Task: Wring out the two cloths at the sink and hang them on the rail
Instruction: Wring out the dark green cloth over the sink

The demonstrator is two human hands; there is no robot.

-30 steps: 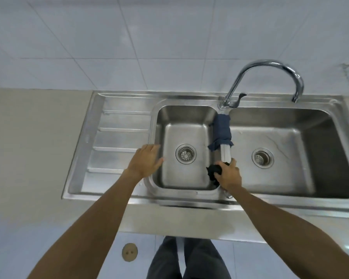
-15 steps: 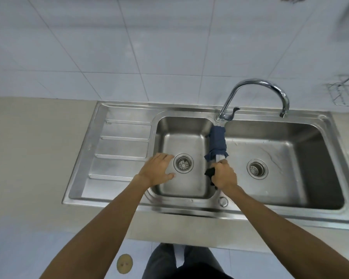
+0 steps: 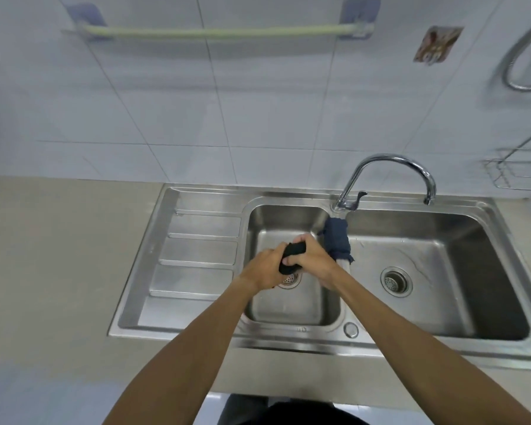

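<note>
I see both hands closed on the black cloth [image 3: 292, 258], left hand [image 3: 265, 268] and right hand [image 3: 314, 261] gripping opposite ends over the left basin's drain, so runoff should fall straight in. Blue cloth [image 3: 337, 239] waits draped on the sink [image 3: 288, 337] divider. Steel sink in beige counter [image 3: 59, 256]; rail [image 3: 218, 32] bare on the tiled wall.

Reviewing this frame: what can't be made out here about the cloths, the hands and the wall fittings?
Head view only:
- Black cloth: mostly hidden inside left hand and right hand; wetness and any dripping unreadable.
- Blue cloth: draped over the sink divider; its far side is hidden.
- Wall sticker: too blurred to read.
- Wire rack and hose: cut off by the right edge.
</note>
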